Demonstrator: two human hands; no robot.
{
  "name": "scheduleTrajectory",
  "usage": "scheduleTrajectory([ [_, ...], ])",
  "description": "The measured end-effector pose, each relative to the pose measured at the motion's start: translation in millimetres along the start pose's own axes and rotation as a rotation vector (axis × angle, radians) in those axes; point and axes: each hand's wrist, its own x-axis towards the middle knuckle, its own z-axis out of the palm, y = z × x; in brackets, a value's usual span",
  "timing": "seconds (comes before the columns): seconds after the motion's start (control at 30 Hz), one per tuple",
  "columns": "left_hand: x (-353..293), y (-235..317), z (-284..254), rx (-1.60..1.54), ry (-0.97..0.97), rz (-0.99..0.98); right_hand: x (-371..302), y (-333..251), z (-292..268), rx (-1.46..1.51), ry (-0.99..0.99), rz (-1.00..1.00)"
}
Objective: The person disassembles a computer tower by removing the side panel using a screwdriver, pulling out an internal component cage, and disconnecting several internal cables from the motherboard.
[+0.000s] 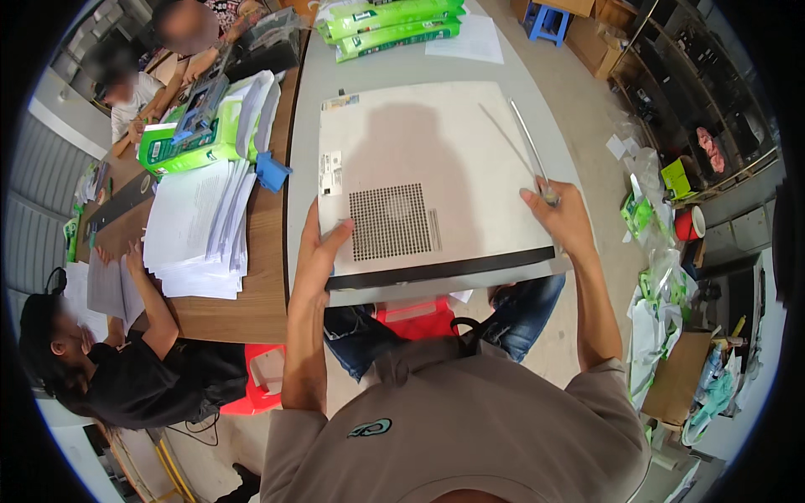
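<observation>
A flat, light-coloured computer case (470,151) lies on the grey table in front of me, with a square patch of vent holes and a black strip along its near edge. My left hand (321,251) is closed on its left edge, thumb on top beside the vent. At the right edge my right hand (560,216) is closed, thumb on the top panel. A screwdriver (528,138) is held in that same hand, its long metal shaft pointing away from me over the case. The fingers under both edges are hidden.
Green paper packs (394,29) and a white sheet (465,40) lie at the table's far end. On the wooden table to the left stands a paper stack (197,226). A person in black (159,369) handles papers there; others sit farther off. Shelves (696,92) stand right.
</observation>
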Motion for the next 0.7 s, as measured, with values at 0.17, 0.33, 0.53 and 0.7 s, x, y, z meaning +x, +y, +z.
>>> scheduleTrajectory([
  [0.17, 1, -1, -3, -0.175, 0.016, -0.037, 2, 7, -2, 0.052, -0.018, -0.007],
  [0.33, 20, -20, -7, -0.296, 0.004, 0.042, 5, 51, 10, 0.393, -0.229, 0.289],
  [0.53, 35, -22, -9, -0.337, -0.048, 0.103, -7, 21, 20, 0.289, -0.077, 0.225],
  [0.7, 34, -19, -6, -0.405, -0.047, 0.125, -2, 26, 17, 0.264, 0.001, 0.17],
])
